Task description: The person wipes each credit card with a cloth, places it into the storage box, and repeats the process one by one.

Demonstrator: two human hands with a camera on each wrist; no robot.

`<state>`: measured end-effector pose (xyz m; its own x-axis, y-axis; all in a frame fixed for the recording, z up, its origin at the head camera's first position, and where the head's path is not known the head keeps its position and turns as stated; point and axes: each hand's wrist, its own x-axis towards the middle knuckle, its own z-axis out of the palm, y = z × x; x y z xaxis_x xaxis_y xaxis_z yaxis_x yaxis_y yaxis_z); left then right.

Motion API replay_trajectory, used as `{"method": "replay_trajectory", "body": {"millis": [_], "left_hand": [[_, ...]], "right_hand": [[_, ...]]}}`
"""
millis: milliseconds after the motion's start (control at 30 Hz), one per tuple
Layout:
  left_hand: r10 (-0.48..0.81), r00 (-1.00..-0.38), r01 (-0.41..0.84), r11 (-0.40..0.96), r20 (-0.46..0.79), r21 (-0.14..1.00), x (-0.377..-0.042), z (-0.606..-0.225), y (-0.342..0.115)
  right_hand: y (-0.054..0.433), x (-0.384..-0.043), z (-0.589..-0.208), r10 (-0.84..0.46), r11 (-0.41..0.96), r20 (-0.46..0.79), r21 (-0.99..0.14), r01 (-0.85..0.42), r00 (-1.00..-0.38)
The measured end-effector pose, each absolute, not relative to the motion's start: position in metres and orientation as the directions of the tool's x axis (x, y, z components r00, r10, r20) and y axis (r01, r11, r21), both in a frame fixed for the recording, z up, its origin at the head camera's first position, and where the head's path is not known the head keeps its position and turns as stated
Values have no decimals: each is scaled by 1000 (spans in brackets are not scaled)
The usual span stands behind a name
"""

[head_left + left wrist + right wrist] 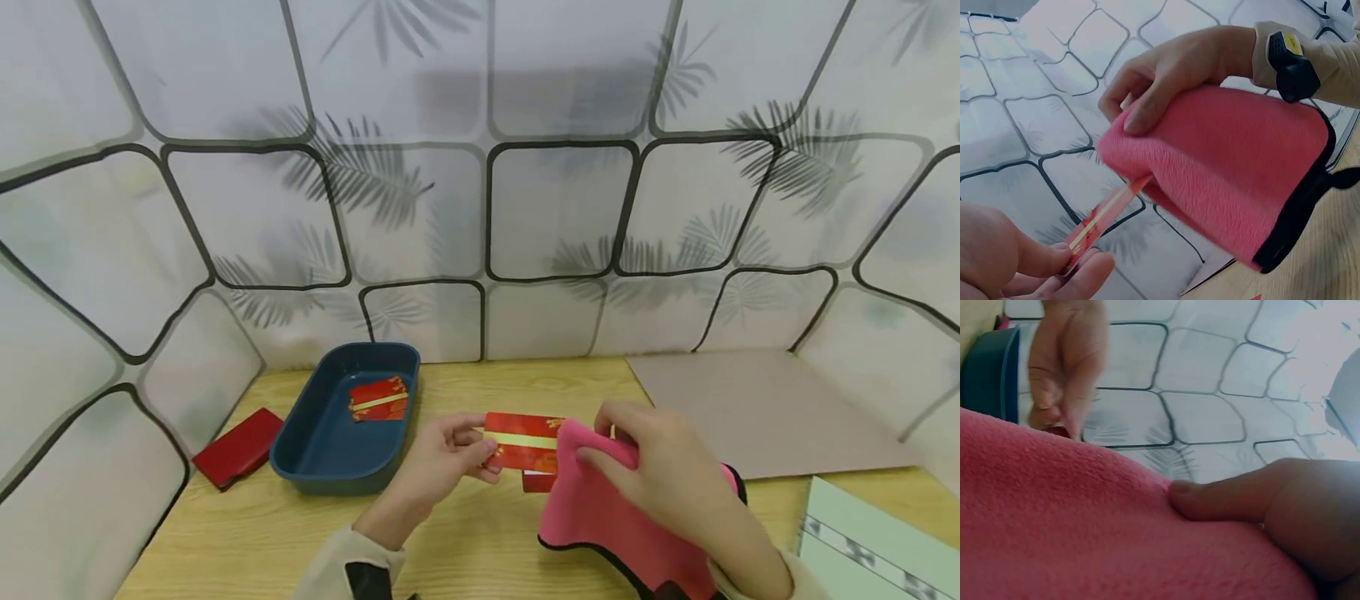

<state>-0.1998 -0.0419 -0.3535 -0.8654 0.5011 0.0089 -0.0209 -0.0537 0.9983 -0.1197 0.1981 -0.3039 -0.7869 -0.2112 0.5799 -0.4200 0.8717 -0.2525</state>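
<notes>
My left hand point(438, 462) pinches a red card point(510, 440) with a yellow stripe by its left end, above the wooden table. A pink cloth point(615, 521) with black edging hangs from my right hand point(667, 458), its thumb and fingers gripping the top. The cloth covers the card's right end, and in the left wrist view the card point(1105, 214) runs into a fold of the cloth point(1222, 156). Below the card lies a small red and white item point(538, 482), partly hidden. From the right wrist, the cloth point(1072, 512) hides most of the card.
A dark blue tray point(300, 450) with red, yellow-striped cards point(381, 390) inside stands at left. Beside it lies a dark red wallet-like item point(238, 448). A flat greyish-pink sheet point(765, 412) and a pale green booklet-like item point(877, 546) lie right. A patterned curtain point(558, 208) borders the table.
</notes>
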Motion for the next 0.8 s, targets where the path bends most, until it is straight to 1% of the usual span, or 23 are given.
{"method": "replay_trajectory", "body": {"millis": [133,200,333,400,467,567,667,800], "left_hand": [[516,-857,-38,-84,11,996,-201,-354,-41],[513,-858,-44,-95,11,994,-202,-354,-42],[513,-857,-16,-100,38,995,-201,-354,-42],[518,-852,17,-106,70,994,-200,-355,-40],[514,-850,63,-114,112,992,-199,-356,-37],[505,-843,150,-113,186,982,-195,-357,-31],[495,-835,238,-67,239,969,-188,-356,-27],[513,-821,297,7,251,955,-179,-353,-27]], "right_hand": [[202,-108,-296,-181,862,504,-332,-382,-845],[203,-104,-293,-194,853,505,-337,-399,-841],[197,-104,-295,-283,813,553,-296,-502,-784],[192,-104,-298,-334,788,553,-281,-548,-764],[189,-105,-300,-381,761,559,-262,-593,-736],[185,-108,-304,-438,702,565,-270,-659,-699],[181,-111,-308,-476,634,587,-287,-718,-655],[175,-114,-313,-474,598,613,-303,-742,-632]]}}
